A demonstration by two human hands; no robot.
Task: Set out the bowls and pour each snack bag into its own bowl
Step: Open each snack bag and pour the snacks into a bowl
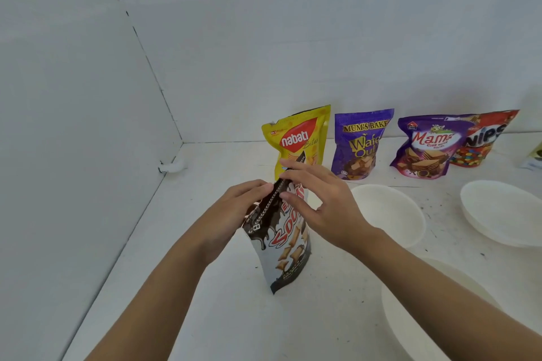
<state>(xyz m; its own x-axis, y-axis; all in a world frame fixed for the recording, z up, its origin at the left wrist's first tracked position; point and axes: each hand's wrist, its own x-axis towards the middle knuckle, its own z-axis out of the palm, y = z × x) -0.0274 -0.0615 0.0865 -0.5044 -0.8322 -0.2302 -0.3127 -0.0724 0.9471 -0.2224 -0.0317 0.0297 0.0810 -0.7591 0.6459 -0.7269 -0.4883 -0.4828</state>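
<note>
A black-and-white snack bag [289,255] with red lettering stands upright on the white counter, in the middle of the view. My left hand [234,211] grips the left side of its top strip. My right hand [319,199] pinches the same strip from the right, fingers over the bag's upper edge. Three white bowls sit to the right: one [390,211] just behind my right wrist, one [504,211] at the far right, and one [416,316] near the bottom, partly under my right forearm.
Along the back wall stand a yellow Nabati bag [296,138], a purple Mum's Bake wafer bag [359,143], a purple Mamee bag [425,149] and a red Nips bag [484,141]. A wall runs close on the left. A pale carton edge [533,158] shows far right.
</note>
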